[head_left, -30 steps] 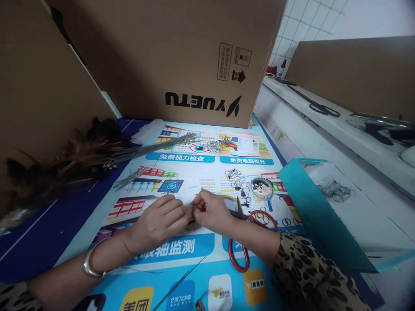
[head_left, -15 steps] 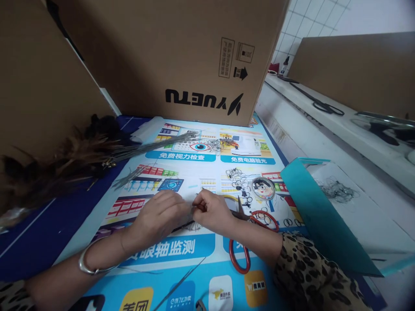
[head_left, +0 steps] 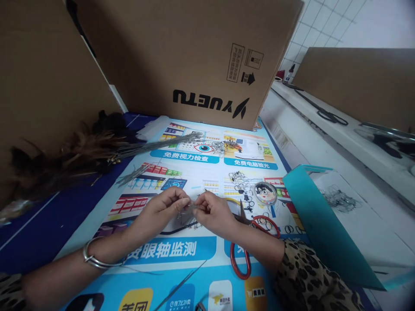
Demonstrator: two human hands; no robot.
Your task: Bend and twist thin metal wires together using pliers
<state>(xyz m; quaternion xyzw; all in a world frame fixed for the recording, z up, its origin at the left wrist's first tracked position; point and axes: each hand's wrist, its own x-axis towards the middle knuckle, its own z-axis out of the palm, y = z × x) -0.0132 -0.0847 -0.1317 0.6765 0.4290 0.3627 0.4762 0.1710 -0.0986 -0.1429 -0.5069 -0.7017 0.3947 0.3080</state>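
Over the middle of the printed poster, my left hand (head_left: 170,204) and my right hand (head_left: 214,212) meet fingertip to fingertip. Each is closed in a pinch. What they pinch is too fine to name; thin strands (head_left: 186,218) show just below and between the fingers. Red-handled scissors (head_left: 240,263) lie with open blades under and beside my right wrist. Beyond my left hand is a short bundle of thin grey wires (head_left: 132,174). A longer wire bundle (head_left: 158,147) reaches across the poster from the left. A few dark strands (head_left: 181,283) lie near the front.
Brown feathers (head_left: 74,151) lie at left. A large cardboard box (head_left: 201,56) stands behind. Right of my hands are a wire tangle (head_left: 240,179), a round clear-rimmed dish (head_left: 265,193), black rings (head_left: 289,229) and a teal box (head_left: 327,224). Dark scissors (head_left: 332,116) rest on the ledge.
My left hand has turned and its fingers have risen, so thumb and fingertips now show in a pinch. My right hand stays nearly in place. The view has shifted slightly.
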